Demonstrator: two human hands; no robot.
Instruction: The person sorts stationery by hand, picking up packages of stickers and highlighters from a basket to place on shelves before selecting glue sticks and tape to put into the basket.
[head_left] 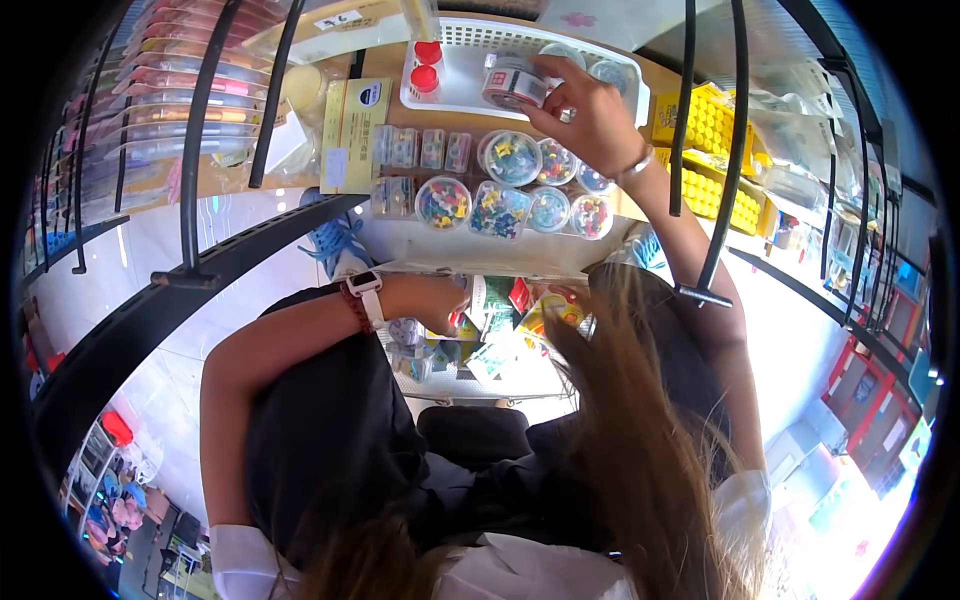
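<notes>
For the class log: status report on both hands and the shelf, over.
Right hand gripping tape roll over white basket. Left hand low, on packets. Pin tubs below basket, untouched.

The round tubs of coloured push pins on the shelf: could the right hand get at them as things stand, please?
Probably yes. The right hand holds a tape roll over the white basket, right beside the push-pin tubs, with nothing between them, though it is occupied.
</notes>
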